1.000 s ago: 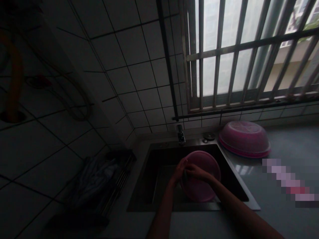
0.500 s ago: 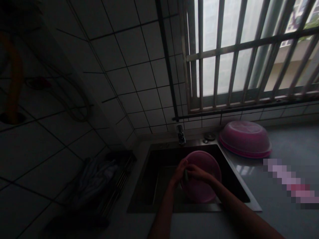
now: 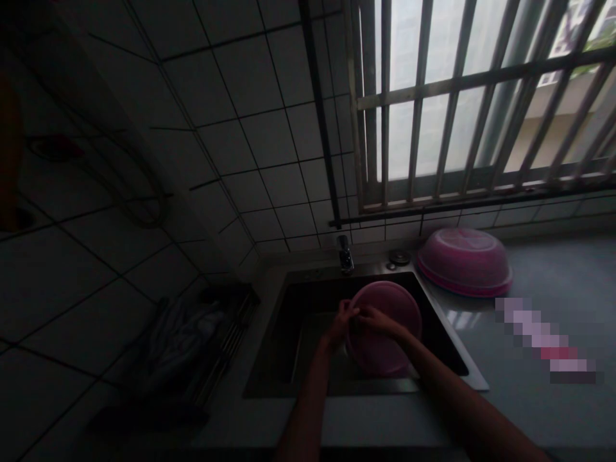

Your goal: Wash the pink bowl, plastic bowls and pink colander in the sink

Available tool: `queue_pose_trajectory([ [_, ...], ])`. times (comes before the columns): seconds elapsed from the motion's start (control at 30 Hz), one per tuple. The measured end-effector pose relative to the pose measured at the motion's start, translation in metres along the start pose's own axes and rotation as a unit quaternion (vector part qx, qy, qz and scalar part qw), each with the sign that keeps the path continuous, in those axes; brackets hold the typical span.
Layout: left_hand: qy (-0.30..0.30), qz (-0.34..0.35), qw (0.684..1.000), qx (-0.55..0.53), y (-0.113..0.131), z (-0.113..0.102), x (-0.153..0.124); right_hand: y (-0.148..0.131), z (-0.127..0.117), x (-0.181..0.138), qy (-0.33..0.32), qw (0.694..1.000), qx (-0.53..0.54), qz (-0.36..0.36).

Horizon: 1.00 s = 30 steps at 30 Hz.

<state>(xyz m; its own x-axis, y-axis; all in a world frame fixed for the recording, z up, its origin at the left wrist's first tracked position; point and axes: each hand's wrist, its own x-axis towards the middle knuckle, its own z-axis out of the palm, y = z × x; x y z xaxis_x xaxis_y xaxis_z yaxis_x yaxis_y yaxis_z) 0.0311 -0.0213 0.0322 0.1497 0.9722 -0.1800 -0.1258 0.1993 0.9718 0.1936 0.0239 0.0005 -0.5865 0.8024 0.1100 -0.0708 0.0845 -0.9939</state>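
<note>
A pink plastic basin [image 3: 397, 333] stands tilted inside the sink [image 3: 312, 295], its open side facing me. My left hand [image 3: 339, 327] is closed around its left rim, with the thumb near the edge. My right hand [image 3: 376, 319] reaches over the basin to the inner side of that same rim, close to my left fingers. Its fingers are bent and pressed together. Whatever they hold is hidden in the dim light.
A chrome faucet [image 3: 345, 255] rises behind the sink, with a drain strainer [image 3: 399, 258] on the ledge beside it. An upturned pink bowl [image 3: 464, 263] sits on the right counter [image 3: 553, 269]. At left, a dark rack [image 3: 226, 359] carries a crumpled cloth [image 3: 185, 330]. A barred window [image 3: 457, 96] is above.
A small greenish piece seen between my hands earlier no longer shows. My right hand has shifted slightly against the rim. The whole view has moved a little.
</note>
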Motion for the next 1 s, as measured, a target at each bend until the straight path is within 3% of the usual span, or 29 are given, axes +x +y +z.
queue_pose_trajectory([
  [0.07,0.004,0.011,1.000,0.007,0.002,0.001,-0.002,0.002,0.007,-0.003,-0.071,0.997,-0.001,0.015],
  [0.13,-0.004,0.042,0.999,0.027,0.006,0.003,-0.003,0.003,0.010,-0.004,-0.076,0.997,0.003,0.016],
  [0.3,-0.016,0.081,0.996,0.040,0.013,0.009,-0.004,-0.005,-0.001,0.000,0.122,0.992,0.023,-0.011],
  [0.4,-0.018,0.068,0.997,0.025,0.015,0.009,-0.005,-0.010,-0.008,0.000,0.175,0.984,0.032,-0.021],
  [0.47,-0.016,0.061,0.998,0.020,0.014,0.008,-0.005,-0.009,-0.007,-0.001,0.143,0.989,0.030,-0.021],
  [0.63,-0.008,0.059,0.998,0.027,0.010,0.003,-0.002,0.000,0.011,-0.003,-0.026,0.999,0.025,0.026],
  [0.7,-0.005,0.067,0.997,0.031,0.008,0.002,0.000,0.001,0.013,-0.001,-0.008,0.999,0.026,0.020],
  [0.87,0.010,0.075,0.996,0.041,0.002,0.003,0.005,-0.008,-0.001,0.006,0.160,0.987,0.027,-0.019],
  [0.93,0.014,0.070,0.996,0.044,0.001,0.003,0.005,-0.009,-0.004,0.005,0.169,0.985,0.028,-0.025],
  [1.0,0.012,0.079,0.995,0.052,0.002,0.003,0.004,-0.007,-0.002,0.003,0.129,0.991,0.026,-0.023],
])
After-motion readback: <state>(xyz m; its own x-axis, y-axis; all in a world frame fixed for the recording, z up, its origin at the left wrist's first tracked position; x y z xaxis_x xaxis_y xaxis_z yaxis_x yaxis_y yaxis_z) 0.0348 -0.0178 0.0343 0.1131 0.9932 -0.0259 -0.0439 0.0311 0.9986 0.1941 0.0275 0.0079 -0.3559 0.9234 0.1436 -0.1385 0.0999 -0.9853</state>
